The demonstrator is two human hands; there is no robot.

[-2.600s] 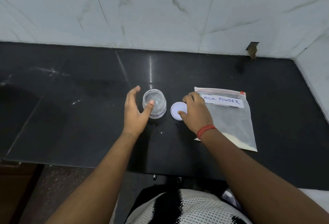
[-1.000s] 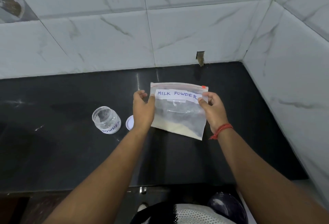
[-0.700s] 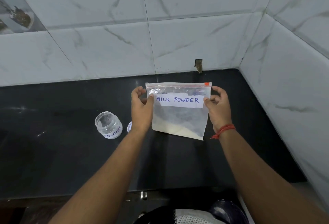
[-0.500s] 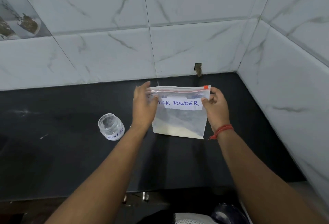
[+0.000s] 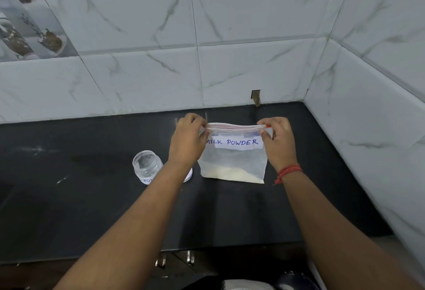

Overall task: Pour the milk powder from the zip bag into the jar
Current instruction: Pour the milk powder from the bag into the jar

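— While the zip bag [image 5: 233, 154] hangs upright above the black desk [image 5: 92, 197], where does the powder sit?

— White powder lies along the bottom edge of the bag. A white label reading "MILK POWDER" [image 5: 233, 142] crosses its upper part, and a red-edged zip strip runs along the top.

— What has hold of it?

— Both hands. The left hand [image 5: 187, 143] pinches the top left corner, its fingers [image 5: 197, 124] curled closed over the zip strip. The right hand [image 5: 279, 142] pinches the top right corner the same way, fingers closed on the strip by the small red tab. Whether the zip is parted I cannot tell.

— And the jar?

— A clear jar [image 5: 147, 169], with no lid on, stands on the desk to the left of the bag, partly behind the left forearm; its white label is half hidden. A white lid [image 5: 189, 175] peeks out just beside the forearm, between jar and bag.

— Anything else?

— A red thread band [image 5: 288, 171] circles the right wrist. White marbled tiles [image 5: 230, 36] rise behind the desk and along its right side.
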